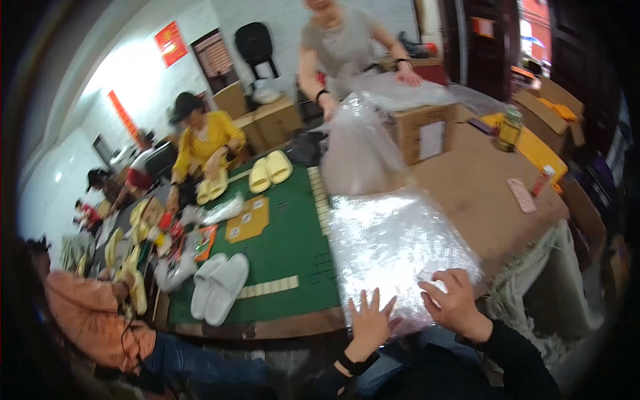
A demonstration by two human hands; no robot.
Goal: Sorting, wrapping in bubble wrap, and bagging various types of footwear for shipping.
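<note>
Pressing down on a stack of clear plastic bags (393, 250), a person works with both hands at the near edge of a green-topped surface (287, 240).

The left hand (369, 323) lies flat with fingers spread wide on the stack's near edge, gripping nothing; the right hand (455, 300) curls its fingers over the near right corner, its grip pinched on the top sheet. The stack rests on the surface's right part, beside a pair of white slippers (219, 287) to its left. A pair of yellow slippers (269, 171) sits farther back. Across the surface, another person handles plastic over a cardboard box (423, 130).
</note>
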